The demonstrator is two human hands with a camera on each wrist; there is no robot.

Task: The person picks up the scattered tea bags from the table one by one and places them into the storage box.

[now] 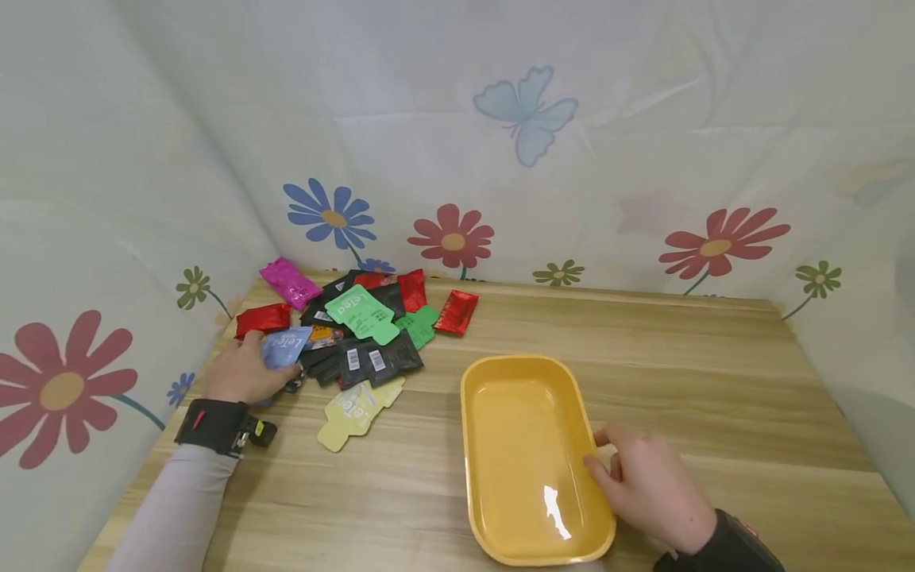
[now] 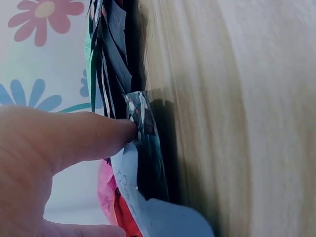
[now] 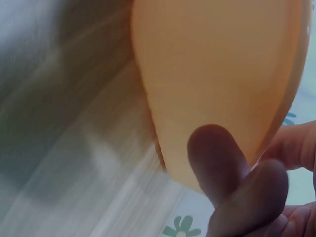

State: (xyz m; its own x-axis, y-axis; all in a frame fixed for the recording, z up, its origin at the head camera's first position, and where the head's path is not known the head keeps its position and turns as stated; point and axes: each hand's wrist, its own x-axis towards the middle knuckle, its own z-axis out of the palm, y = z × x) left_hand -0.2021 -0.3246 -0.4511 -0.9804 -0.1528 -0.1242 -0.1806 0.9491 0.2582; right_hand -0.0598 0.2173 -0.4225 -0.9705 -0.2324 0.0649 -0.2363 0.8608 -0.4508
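Note:
My left hand (image 1: 243, 369) is at the left of a pile of small packets, thumb and fingers spread around a light blue "LeTea" packet (image 1: 284, 347). In the left wrist view, its thumb tip touches a dark patterned packet (image 2: 143, 118) beside the blue packet (image 2: 165, 217). Some of its fingers are hidden. My right hand (image 1: 654, 481) grips the right wall of a yellow rectangular tray (image 1: 529, 445), thumb over the rim. From the right wrist, a fingertip (image 3: 217, 158) shows against the tray's outer side (image 3: 207, 79).
Black packets (image 1: 386, 359), green packets (image 1: 360, 311), a yellow packet (image 1: 350, 417), red packets (image 1: 456, 312) and a magenta one (image 1: 289, 282) lie on the wooden table (image 1: 679, 357). A flowered cloth (image 1: 608, 191) stands behind and beside the table.

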